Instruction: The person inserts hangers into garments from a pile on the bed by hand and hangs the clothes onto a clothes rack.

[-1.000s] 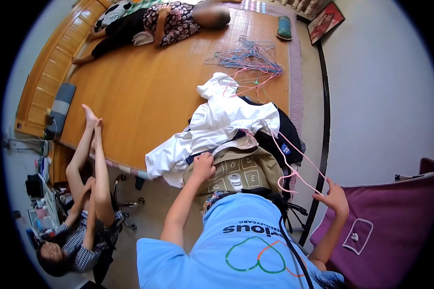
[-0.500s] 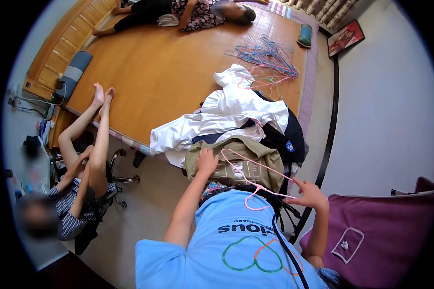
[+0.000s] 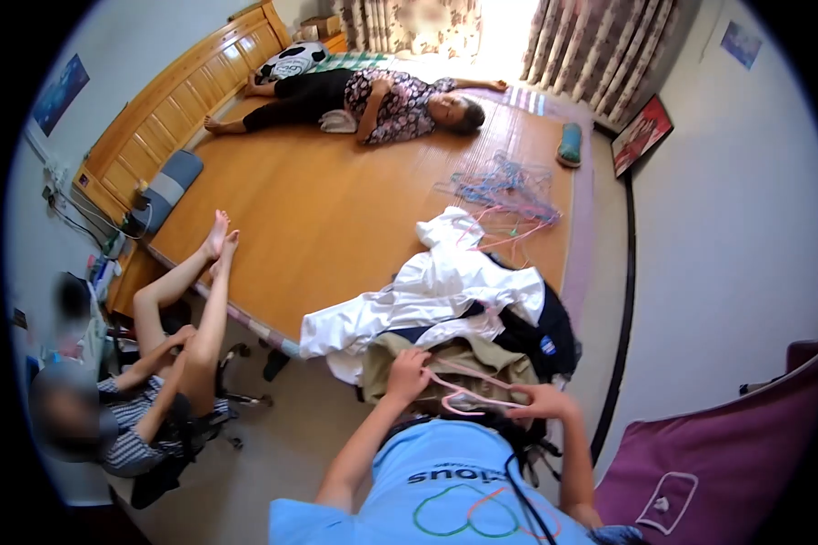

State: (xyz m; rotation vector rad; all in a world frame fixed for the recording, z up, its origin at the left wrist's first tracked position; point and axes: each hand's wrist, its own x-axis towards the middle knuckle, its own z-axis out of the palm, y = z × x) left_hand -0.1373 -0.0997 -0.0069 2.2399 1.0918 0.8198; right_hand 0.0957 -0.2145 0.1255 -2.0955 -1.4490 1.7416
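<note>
A pink clothes hanger (image 3: 463,397) spans the gap between my two hands, in front of my blue T-shirt, its hook toward me. My left hand (image 3: 408,376) is closed at the hanger's left end. At the other end, my right hand (image 3: 545,402) pinches the hanger between thumb and fingers. Just beyond and partly under them lies a khaki garment (image 3: 384,350) at the bed's near edge. White shirts (image 3: 427,286) and a dark navy garment (image 3: 554,329) are heaped behind it.
Several loose hangers (image 3: 509,186) lie tangled on the bed mat (image 3: 291,209). One person (image 3: 400,104) lies across the far side; another person's legs (image 3: 211,300) rest on the bed from a chair at left. Purple cloth (image 3: 700,454) covers something at right.
My left hand has gone from the khaki garment to the hanger's left end. The hanger is now more level between both hands. My view has tilted up, showing the curtains.
</note>
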